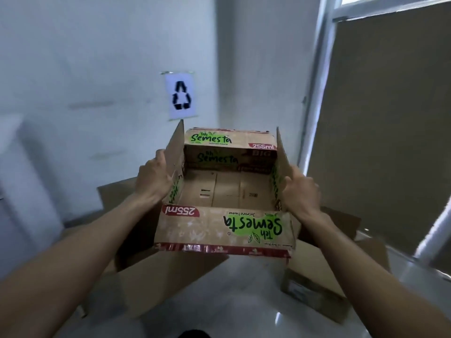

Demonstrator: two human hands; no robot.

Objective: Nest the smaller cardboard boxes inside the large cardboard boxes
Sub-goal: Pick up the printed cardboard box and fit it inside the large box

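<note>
I hold an open printed "Teh Semesta" cardboard box [227,230] in the air in front of me, all flaps spread and its inside empty. My left hand [152,178] grips its left wall and flap. My right hand [299,191] grips its right wall. Below it stands a larger plain brown cardboard box [156,284] on the floor, flaps open outward, its inside mostly hidden by the box I hold.
A small flat cardboard package [310,296] lies on the pale glossy floor to the right. A recycling sign [181,96] is taped to the white wall ahead. A window frame with a brown panel [380,118] stands at right.
</note>
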